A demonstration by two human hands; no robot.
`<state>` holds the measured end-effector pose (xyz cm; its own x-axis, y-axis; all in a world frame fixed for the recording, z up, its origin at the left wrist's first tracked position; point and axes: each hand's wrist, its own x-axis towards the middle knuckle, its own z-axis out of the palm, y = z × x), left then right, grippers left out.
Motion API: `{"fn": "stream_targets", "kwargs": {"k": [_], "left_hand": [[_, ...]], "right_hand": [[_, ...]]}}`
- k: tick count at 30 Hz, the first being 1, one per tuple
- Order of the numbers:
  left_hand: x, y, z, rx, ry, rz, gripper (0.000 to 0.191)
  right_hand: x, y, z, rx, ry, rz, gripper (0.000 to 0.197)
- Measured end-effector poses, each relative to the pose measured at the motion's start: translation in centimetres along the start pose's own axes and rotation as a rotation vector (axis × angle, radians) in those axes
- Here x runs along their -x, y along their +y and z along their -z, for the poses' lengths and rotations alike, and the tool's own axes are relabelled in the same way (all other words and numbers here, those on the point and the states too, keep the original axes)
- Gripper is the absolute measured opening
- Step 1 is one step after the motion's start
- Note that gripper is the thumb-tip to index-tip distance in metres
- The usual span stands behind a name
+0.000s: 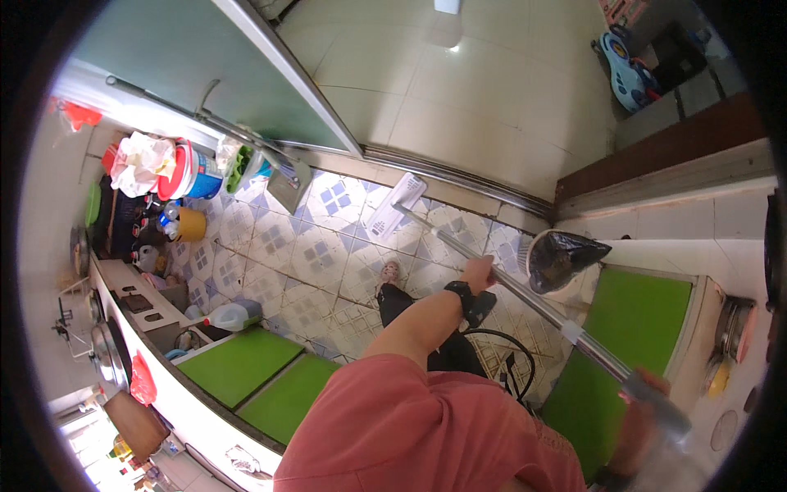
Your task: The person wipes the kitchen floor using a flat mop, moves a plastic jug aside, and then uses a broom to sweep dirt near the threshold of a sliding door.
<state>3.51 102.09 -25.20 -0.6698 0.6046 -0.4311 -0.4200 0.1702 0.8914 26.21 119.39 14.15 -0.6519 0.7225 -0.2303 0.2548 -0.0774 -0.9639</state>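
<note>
A flat mop with a white rectangular head lies against the patterned tile floor, beside the door track. Its telescopic metal pole slants down to the right past my body. My left hand, with a dark band and device on the wrist, is wrapped around the lower part of the pole. Near the top, my right hand holds the grey handle grip; it looks blurred and is partly hidden by the grip. My foot stands on the tiles below the mop head.
A bin with a black bag stands right of the pole, near a green-topped cabinet. A long-handled dustpan leans by the sliding door. Left are a blue bucket, a yellow bucket and a plastic jug.
</note>
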Motion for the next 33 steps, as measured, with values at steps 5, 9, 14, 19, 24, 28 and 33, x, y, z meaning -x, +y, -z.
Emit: {"fn": "stream_targets", "kwargs": {"k": [5,9,14,19,24,28,33], "left_hand": [[-0.7,2.1,-11.2,0.774,-0.14,0.358,0.021],[-0.1,5.1,-15.7,0.679,0.059,0.593,0.024],[-0.7,1.4,-12.9,0.463,0.032,-0.134,0.018],[1.2,4.5,-2.7,-0.248,0.157,-0.239,0.023],[0.5,3.4,9.4,0.306,0.4,0.07,0.015],[-0.4,3.9,11.8,1.485,0.436,0.194,0.022],[0.3,5.4,12.5,1.378,0.581,0.262,0.013]], "right_hand": [[0.2,-3.3,7.4,0.035,-0.007,0.134,0.054],[-0.1,-5.2,8.6,0.05,0.147,0.22,0.056],[-2.3,-6.0,7.4,-0.026,0.007,0.228,0.045],[-3.6,-2.0,0.4,0.1,0.077,0.058,0.047],[-2.7,3.2,-9.2,-0.151,-0.128,-0.058,0.046],[-2.2,4.0,-12.1,0.019,-0.241,-0.087,0.049],[-1.6,2.0,-12.7,0.088,-0.501,-0.091,0.052]]}}
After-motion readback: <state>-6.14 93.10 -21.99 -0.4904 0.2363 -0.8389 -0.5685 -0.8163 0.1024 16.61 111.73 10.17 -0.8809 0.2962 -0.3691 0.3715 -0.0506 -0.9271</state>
